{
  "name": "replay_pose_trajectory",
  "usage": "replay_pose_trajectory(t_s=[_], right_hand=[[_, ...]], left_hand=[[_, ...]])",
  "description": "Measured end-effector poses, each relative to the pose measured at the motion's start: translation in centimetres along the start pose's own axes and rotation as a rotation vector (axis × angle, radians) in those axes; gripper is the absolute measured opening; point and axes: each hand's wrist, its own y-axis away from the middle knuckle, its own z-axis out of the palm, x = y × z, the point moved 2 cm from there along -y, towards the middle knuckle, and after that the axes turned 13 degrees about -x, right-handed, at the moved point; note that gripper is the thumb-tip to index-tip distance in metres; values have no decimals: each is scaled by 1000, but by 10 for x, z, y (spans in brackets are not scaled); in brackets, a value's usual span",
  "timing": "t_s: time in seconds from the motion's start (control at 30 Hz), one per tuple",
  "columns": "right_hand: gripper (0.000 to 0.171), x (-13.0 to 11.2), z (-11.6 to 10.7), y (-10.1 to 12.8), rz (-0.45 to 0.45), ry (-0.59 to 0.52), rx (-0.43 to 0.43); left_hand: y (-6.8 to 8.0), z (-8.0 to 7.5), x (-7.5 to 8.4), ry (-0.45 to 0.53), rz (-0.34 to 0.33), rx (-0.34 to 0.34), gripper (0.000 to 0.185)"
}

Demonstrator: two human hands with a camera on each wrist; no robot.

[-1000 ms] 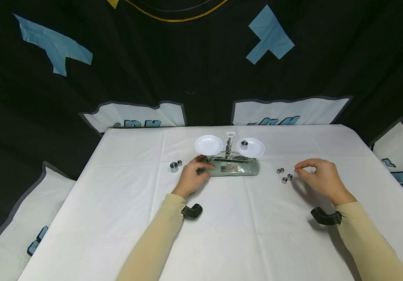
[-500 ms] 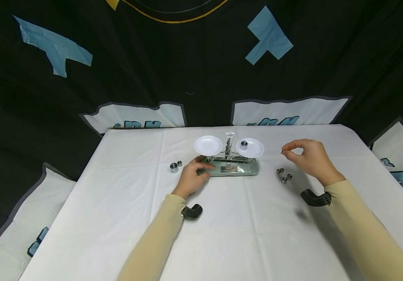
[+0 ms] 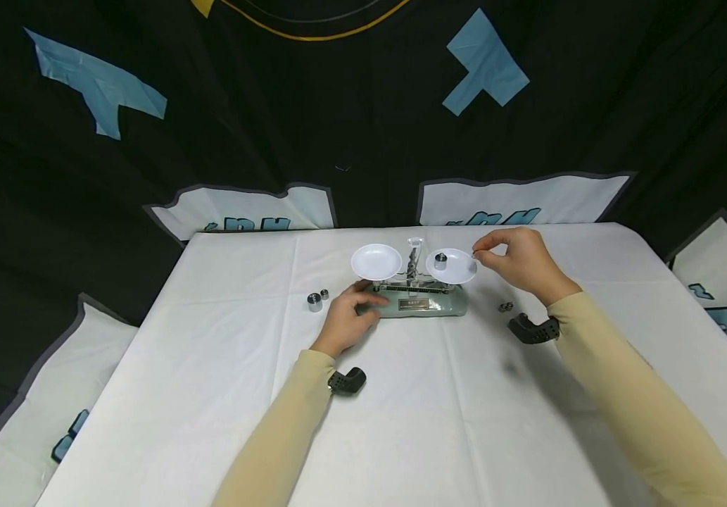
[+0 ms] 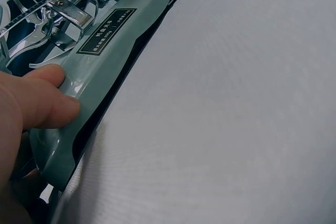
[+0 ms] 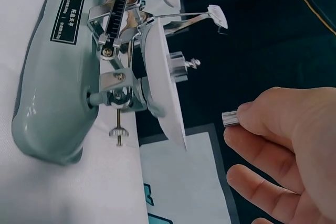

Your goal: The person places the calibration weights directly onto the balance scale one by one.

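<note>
A green-based balance scale [image 3: 433,304] stands on the white-covered table, with a white pan on each side. My left hand [image 3: 352,318] holds the left end of its base, thumb on top in the left wrist view. One metal weight [image 3: 440,262] with a knob stands on the right pan [image 3: 462,270]; the left pan [image 3: 376,263] is bare. My right hand [image 3: 521,262] pinches a small metal weight [image 5: 230,118] between thumb and index finger. It is at the outer edge of the right pan, apart from it in the right wrist view.
Two small weights [image 3: 505,307] lie right of the scale, under the right forearm's reach. A larger weight [image 3: 314,302] and a smaller weight [image 3: 324,293] stand left of the left hand. A dark curtain [image 3: 363,141] hangs behind the table.
My right hand has lifted and moved left to the right pan, carrying the small weight. Its wrist camera now hides two weights seen before. The left hand has stayed in place.
</note>
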Motion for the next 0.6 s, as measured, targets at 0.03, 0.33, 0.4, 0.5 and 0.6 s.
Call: replay_pose_trajectory(t_s=[0.03,0.33,0.4,0.5,0.6], right_hand=[[17,-1,1,-3,0,-1,-8],[20,-5,10,-27,5,28,-83],[20,-5,13,-30,3,34,-91],[20,-5,17,-35,3,34,-103],[19,-5,21,-39,-20,46,-101]], left_hand=[[0,0,0,0,0,0,24],[-2,0,-4,-3,1,-7,24],[-2,0,-4,-3,3,-6,24],[-2,0,-4,-3,7,-5,23],[-1,0,-4,1,15,-1,23]])
